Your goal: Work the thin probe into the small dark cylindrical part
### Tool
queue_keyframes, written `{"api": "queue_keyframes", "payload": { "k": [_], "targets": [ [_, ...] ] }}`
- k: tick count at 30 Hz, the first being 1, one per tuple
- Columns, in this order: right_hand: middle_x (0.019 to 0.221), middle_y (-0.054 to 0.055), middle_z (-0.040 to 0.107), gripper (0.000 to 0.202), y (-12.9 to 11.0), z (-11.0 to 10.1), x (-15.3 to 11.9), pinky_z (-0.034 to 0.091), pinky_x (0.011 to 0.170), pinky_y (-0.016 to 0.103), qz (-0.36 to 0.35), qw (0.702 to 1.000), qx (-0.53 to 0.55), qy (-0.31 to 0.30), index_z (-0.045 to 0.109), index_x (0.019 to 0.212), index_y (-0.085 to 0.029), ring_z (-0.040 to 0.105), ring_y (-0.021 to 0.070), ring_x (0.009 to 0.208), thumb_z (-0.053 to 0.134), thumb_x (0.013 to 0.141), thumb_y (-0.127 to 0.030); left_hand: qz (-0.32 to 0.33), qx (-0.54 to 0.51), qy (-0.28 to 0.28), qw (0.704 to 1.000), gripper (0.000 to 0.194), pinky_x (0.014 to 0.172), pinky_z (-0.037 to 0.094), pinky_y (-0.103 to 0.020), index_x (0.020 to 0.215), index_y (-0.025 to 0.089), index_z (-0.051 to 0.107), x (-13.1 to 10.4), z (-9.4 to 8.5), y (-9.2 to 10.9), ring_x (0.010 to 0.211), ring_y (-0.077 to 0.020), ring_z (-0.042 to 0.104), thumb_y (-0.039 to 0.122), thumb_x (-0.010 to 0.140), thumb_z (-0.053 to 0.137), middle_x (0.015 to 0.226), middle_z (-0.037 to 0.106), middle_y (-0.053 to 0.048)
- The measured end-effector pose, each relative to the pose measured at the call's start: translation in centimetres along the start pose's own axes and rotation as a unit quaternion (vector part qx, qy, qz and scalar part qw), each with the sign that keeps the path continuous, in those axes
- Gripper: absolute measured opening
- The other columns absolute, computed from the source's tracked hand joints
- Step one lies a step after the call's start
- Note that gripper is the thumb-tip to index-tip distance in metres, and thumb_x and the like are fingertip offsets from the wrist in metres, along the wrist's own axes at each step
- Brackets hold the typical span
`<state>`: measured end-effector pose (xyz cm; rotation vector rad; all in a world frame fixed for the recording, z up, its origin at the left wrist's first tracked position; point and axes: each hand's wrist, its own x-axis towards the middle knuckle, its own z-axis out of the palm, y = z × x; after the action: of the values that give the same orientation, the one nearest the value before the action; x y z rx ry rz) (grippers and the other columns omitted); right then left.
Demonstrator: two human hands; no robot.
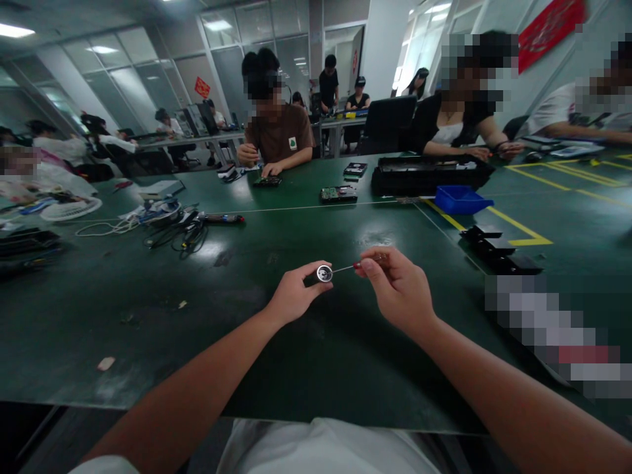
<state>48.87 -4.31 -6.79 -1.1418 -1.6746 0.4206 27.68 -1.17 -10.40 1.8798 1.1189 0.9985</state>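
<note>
Above the green table (237,349), my left hand (296,289) is closed around a small dark cylinder (324,274) with a silver rim. Its round open end faces me, and the rest is mostly hidden by my fingers. My right hand (397,283) pinches a screwdriver (356,265) with a thin metal shaft and a reddish handle. The shaft points left and its tip is at the cylinder's open end; whether it touches inside is too small to tell.
Tangled cables (190,230) lie to the left. Ahead are a circuit board drive (339,193), a long black housing (429,176) and a blue bin (461,199). Black brackets (501,250) sit at right. Across the table a person in a brown shirt (281,131) handles another drive.
</note>
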Motion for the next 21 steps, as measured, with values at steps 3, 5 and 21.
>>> {"api": "queue_keyframes", "payload": {
  "k": [3,5,21],
  "targets": [
    [0.085,0.004,0.076,0.019,0.01,0.1,0.03,0.056,0.071,0.035,0.001,1.0,0.0,-0.006,0.063,0.103,-0.022,0.074,0.0212,0.078,0.055,0.097,-0.038,0.006,0.021,-0.005,1.0,0.04,0.11,0.04,-0.039,0.122,0.026,0.067,-0.04,-0.05,-0.03,0.121,-0.0239,0.059,0.028,0.083,0.074,0.124,0.067,-0.003],
    [0.081,0.004,0.076,0.02,-0.03,0.06,0.12,0.054,0.067,0.034,-0.001,1.0,-0.023,0.005,0.065,0.098,-0.022,0.073,0.0207,0.073,0.057,0.095,-0.04,0.009,0.027,-0.005,1.0,0.04,0.11,0.04,-0.039,0.122,0.026,0.067,-0.05,-0.08,-0.05,0.12,-0.0239,0.059,0.028,0.083,0.074,0.124,0.068,-0.003],
    [0.068,0.0,0.065,0.02,-0.47,-0.55,0.47,0.045,0.057,0.03,-0.039,0.994,-0.078,-0.067,0.065,0.091,-0.022,0.062,0.0162,0.059,0.05,0.097,-0.035,0.013,0.073,0.007,0.997,0.039,0.102,0.043,-0.04,0.122,0.029,0.067,-0.05,-0.32,-0.21,0.114,-0.0249,0.06,0.028,0.084,0.073,0.12,0.068,-0.003]
  ]
}}
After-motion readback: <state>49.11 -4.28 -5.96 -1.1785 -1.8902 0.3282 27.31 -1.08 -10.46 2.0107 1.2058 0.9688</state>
